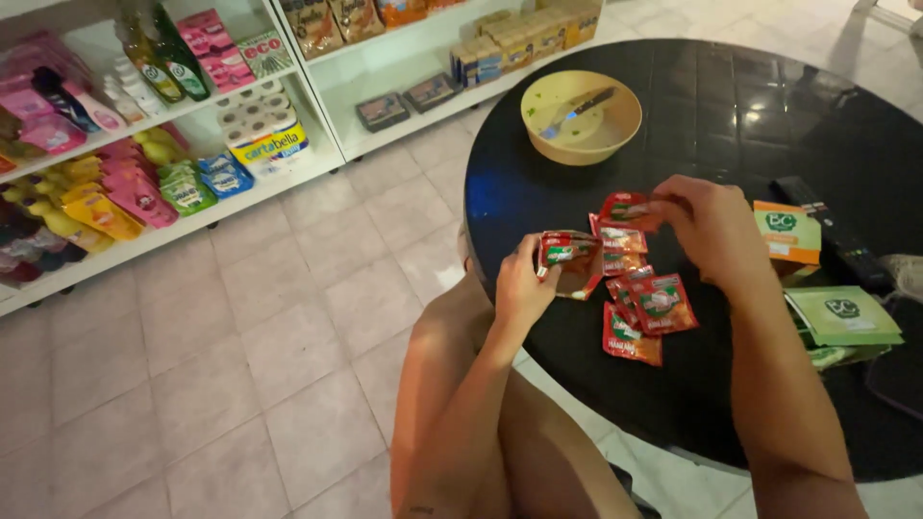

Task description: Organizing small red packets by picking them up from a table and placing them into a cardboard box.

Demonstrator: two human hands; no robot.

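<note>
The person sits at a round black counter (731,115), leaning over its near-left edge. The left hand (524,284) is closed around a red sachet (569,252), pinching it just above that edge. The right hand (707,226) is curled shut on a second red sachet (623,206), held a little farther in over the counter.

Between and below the hands lies a loose pile of red sachets (639,308), touching and overlapping one another. I count about five in the pile, though the overlap makes the number uncertain; with the two in the hands that is about seven.

Toward the far edge stands one yellow bowl (581,117) with one dark-handled utensil (577,113) lying in it. Along the right edge there is one orange and green packet (786,231), one green packet (844,315) nearer the person, and one black remote (835,231) between them and the rim.

As I see it, the sachet in the left hand sits right over the counter's rim, so a slack grip could drop it onto the tiled floor (240,365). If either sachet is squeezed hard while torn open, its contents could squirt onto the counter or the bare legs below. The lowest sachets in the pile also lie near the edge, and a sweep of a forearm could push them off.
</note>
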